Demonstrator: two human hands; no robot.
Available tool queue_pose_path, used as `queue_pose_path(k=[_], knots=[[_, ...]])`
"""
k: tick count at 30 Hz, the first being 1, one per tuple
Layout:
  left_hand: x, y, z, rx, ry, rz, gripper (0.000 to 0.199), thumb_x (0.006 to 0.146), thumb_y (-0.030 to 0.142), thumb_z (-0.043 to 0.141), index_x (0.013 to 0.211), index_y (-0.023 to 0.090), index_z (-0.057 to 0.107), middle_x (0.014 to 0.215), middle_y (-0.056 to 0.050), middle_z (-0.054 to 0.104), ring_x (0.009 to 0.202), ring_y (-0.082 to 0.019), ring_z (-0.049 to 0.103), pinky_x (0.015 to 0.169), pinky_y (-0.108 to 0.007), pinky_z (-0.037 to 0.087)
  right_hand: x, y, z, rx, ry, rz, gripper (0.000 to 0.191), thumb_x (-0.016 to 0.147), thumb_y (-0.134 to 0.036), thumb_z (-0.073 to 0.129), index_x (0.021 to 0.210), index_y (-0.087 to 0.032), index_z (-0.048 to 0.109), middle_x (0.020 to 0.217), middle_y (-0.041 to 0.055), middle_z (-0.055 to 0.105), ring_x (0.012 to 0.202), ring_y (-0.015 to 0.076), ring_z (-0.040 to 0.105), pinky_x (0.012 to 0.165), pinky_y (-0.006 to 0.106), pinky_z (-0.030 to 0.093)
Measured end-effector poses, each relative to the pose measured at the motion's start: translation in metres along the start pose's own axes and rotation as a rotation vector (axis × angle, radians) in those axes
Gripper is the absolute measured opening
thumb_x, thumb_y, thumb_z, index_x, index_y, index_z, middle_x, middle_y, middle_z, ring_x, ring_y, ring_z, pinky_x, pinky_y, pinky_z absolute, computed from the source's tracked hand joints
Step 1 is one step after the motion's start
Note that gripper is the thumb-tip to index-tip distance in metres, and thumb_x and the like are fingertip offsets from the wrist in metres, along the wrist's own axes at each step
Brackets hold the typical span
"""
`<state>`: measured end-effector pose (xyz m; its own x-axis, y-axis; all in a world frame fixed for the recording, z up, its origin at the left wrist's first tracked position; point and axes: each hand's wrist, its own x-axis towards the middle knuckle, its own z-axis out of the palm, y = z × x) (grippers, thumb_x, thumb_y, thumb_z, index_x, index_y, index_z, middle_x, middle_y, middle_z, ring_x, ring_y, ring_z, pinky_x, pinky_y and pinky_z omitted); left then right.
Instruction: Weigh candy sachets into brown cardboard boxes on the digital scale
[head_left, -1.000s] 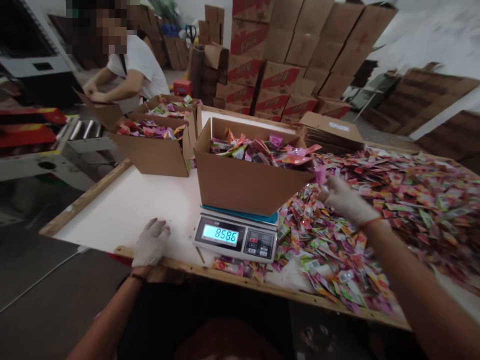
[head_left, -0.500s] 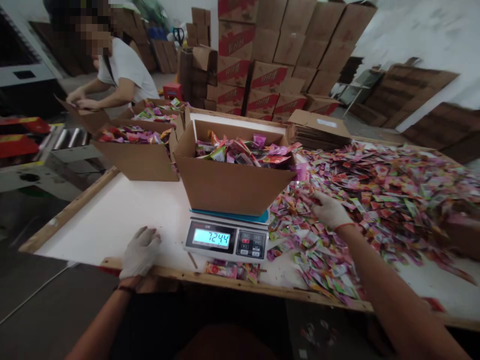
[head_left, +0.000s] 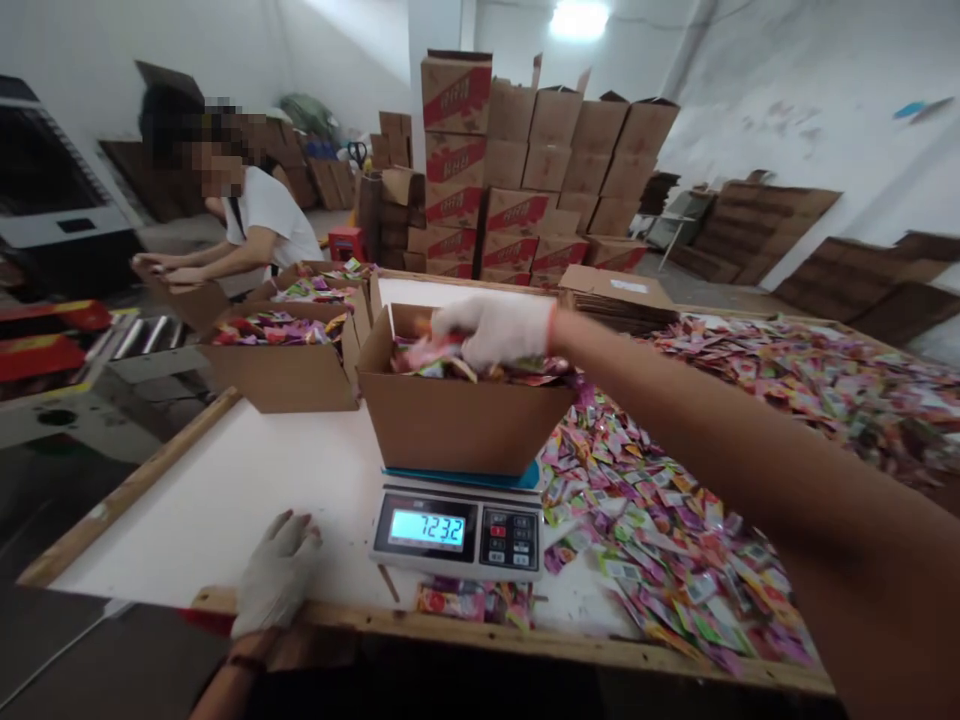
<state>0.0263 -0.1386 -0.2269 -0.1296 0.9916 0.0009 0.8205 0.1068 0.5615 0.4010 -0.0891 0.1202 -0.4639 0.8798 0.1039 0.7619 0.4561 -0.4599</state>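
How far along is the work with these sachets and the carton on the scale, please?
Done: the cardboard carton on the digital scale already holds a layer of colourful sachets, and the display reads 7232. In hand: the gloved right hand is at the carton's opening, over the sachets. Left: many loose sachets still lie on the white table.

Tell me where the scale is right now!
In the head view, the scale sits on the white table, right under the cardboard box and just right of the person's gloved left hand.
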Motion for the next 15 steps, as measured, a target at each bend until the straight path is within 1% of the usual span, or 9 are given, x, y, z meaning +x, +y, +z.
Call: queue_pose_path(k=[3,6,8,10,11,12,13,14,15], knots=[[-0.002,0.004,-0.002,-0.019,-0.004,-0.002,0.043,0.093,0.045,0.047,0.112,0.019,0.077,0.153,-0.017,0.064,0.134,-0.032,0.066,0.112,-0.042,0.055,0.011,0.01,0.02,-0.134,-0.178,0.028,0.023,0.08,-0.012,0.069,0.102,-0.018,0.072,0.101,0.0019,0.076,0.087,0.0165,0.063,0.086,0.031,0.053],[-0.003,0.007,-0.002,-0.062,0.011,-0.008,0.037,0.091,0.042,0.051,0.107,0.021,0.077,0.148,-0.015,0.068,0.138,-0.032,0.064,0.115,-0.042,0.054,-0.011,0.016,-0.001,-0.032,-0.143,0.014,0.051,0.073,-0.02,0.078,0.123,-0.022,0.072,0.12,0.0029,0.076,0.104,0.0218,0.067,0.094,0.035,0.056],[-0.004,0.008,-0.002,-0.087,0.018,-0.015,0.034,0.091,0.041,0.053,0.106,0.022,0.078,0.147,-0.014,0.069,0.14,-0.032,0.062,0.116,-0.042,0.052,-0.04,0.022,-0.02,0.119,0.034,0.018,0.065,0.07,-0.028,0.082,0.134,-0.024,0.068,0.127,0.0038,0.073,0.11,0.0241,0.068,0.096,0.038,0.059],[-0.005,0.01,-0.002,-0.096,0.015,-0.033,0.034,0.091,0.04,0.054,0.106,0.021,0.078,0.147,-0.014,0.069,0.138,-0.033,0.064,0.117,-0.044,0.052,-0.078,0.038,-0.025,0.266,0.352,0.037,0.064,0.075,-0.037,0.081,0.136,-0.025,0.064,0.133,0.0066,0.071,0.113,0.0251,0.069,0.097,0.042,0.06],[-0.006,0.012,-0.003,-0.097,0.013,-0.043,0.034,0.091,0.04,0.055,0.106,0.021,0.079,0.147,-0.014,0.069,0.136,-0.033,0.065,0.117,-0.044,0.052,-0.1,0.051,-0.019,0.318,0.529,0.067,0.058,0.079,-0.04,0.079,0.133,-0.026,0.064,0.132,0.008,0.07,0.113,0.0254,0.07,0.097,0.043,0.06],[-0.008,0.014,-0.004,-0.095,0.013,-0.052,0.033,0.091,0.039,0.055,0.105,0.021,0.079,0.147,-0.014,0.069,0.134,-0.033,0.066,0.117,-0.044,0.052,-0.123,0.068,-0.007,0.35,0.692,0.113,0.051,0.082,-0.043,0.077,0.128,-0.026,0.064,0.13,0.0094,0.071,0.112,0.0257,0.07,0.097,0.044,0.06],[-0.009,0.016,-0.004,-0.09,0.009,-0.055,0.033,0.091,0.039,0.056,0.105,0.02,0.079,0.146,-0.013,0.069,0.133,-0.033,0.066,0.117,-0.044,0.052,-0.146,0.087,0.011,0.355,0.79,0.194,0.043,0.085,-0.045,0.076,0.123,-0.028,0.064,0.125,0.0102,0.072,0.109,0.0266,0.071,0.092,0.045,0.061],[-0.01,0.018,-0.005,-0.083,0.004,-0.051,0.033,0.091,0.038,0.056,0.105,0.02,0.08,0.146,-0.013,0.069,0.132,-0.033,0.067,0.117,-0.044,0.053,-0.17,0.106,0.035,0.322,0.827,0.315,0.038,0.087,-0.047,0.073,0.118,-0.028,0.064,0.115,0.0102,0.073,0.104,0.0279,0.071,0.088,0.046,0.061],[-0.01,0.02,-0.006,-0.072,-0.002,-0.045,0.033,0.092,0.037,0.055,0.106,0.02,0.08,0.147,-0.014,0.068,0.131,-0.033,0.067,0.116,-0.044,0.053,-0.193,0.124,0.064,0.258,0.736,0.447,0.038,0.086,-0.047,0.072,0.118,-0.028,0.065,0.111,0.0106,0.073,0.104,0.03,0.071,0.091,0.048,0.061]])
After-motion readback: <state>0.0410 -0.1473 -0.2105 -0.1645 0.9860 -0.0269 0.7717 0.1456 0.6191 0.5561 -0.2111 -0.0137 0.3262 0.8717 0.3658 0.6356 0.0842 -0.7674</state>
